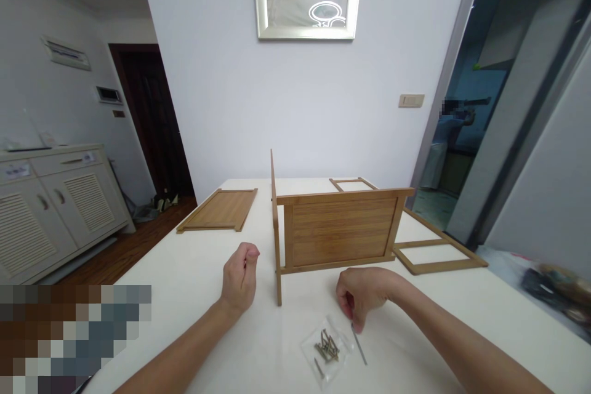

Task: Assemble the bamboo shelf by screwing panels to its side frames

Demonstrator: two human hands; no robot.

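My left hand [240, 277] is curled into a fist just left of an upright wooden panel [276, 221] seen edge-on. Whatever it may hold is hidden. That panel meets a wooden frame panel [344, 231] standing on its long edge to the right. My right hand [364, 295] reaches down in front of it, its fingertips pinched at the upper end of a thin metal hex key [359, 346] on the table. Beside the hex key lies a clear plastic bag [339, 357] with several screws [327, 346] in it.
On the white table [184, 283], a flat wooden panel [219, 209] lies at the left. Open wooden frames [443, 268] lie at the right and back right [353, 180]. A wall stands behind the table. Another person [446, 135] is beyond the doorway at right.
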